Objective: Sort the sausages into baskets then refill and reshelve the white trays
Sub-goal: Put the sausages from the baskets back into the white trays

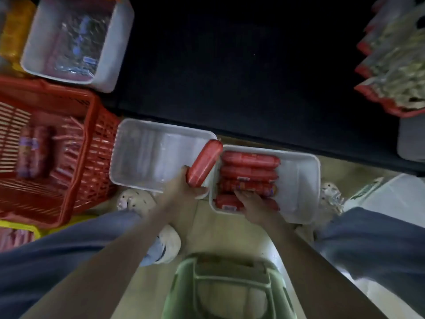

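L grip (184,187) clenched round lower end of one sausage (204,165). Sausage tilts up and away from grip, over the seam btwn two white trays. R grip (255,204) lies on sausage stack (249,172) in right tray (305,180), directly beneath it; grasping or only resting, cannot tell. Left tray (147,153) just ahead-left of L grip, red basket (96,157) beyond.

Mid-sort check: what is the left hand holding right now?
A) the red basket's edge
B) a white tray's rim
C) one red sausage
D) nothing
C: the left hand grips a single red sausage, while the right hand rests on the stacked sausages in the right-hand white tray.
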`<state>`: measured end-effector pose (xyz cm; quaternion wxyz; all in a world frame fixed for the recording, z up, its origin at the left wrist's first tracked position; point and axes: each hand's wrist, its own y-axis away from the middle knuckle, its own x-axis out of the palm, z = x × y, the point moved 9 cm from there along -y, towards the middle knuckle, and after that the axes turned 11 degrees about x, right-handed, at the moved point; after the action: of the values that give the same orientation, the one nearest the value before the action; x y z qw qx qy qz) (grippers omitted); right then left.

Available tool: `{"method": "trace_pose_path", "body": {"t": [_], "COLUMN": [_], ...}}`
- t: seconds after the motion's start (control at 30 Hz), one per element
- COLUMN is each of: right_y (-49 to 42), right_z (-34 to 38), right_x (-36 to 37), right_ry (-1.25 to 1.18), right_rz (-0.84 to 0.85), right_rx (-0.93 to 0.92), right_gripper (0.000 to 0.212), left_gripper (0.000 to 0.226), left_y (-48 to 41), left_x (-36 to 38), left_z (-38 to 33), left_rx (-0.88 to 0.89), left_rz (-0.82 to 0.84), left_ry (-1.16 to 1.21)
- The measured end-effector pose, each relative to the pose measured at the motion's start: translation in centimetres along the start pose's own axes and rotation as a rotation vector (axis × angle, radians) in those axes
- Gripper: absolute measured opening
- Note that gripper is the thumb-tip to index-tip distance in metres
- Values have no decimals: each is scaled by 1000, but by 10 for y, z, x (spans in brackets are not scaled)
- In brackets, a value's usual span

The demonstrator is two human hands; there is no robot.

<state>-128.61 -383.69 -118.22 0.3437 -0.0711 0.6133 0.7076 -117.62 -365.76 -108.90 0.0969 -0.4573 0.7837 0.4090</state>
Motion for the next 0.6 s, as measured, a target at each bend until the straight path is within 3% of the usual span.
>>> {"method": "trace_pose_path", "body": {"t": [0.1,0.2,0.27,0.4,0.53,0.6], "right_y": [11,43,53,41,23,9], "right_z": [-3,5,13,22,-25,-45], "right_x": [-12,-61,-72,-53,-55,-52], "right_ry": [-68,-67,4,166,130,49], "right_rz": [-66,-571,-691,-435,-383,-298], "right_rx": [-4,-60,-132,-240,38,143], "right_gripper": [66,52,55,62,61,66], "left_gripper": [45,48,56,64,57,61], "left_y": [2,5,8,12,4,0], "left_x": [17,37,58,89,93,96], "left_z": [-2,-8,-12,-30,-56,-54], "left_rx": [93,207,304,469,551,511], "left_rz": [81,174,293,391,264,321], "left_ry": [-237,-519,-722,-907,-732,-794]}}
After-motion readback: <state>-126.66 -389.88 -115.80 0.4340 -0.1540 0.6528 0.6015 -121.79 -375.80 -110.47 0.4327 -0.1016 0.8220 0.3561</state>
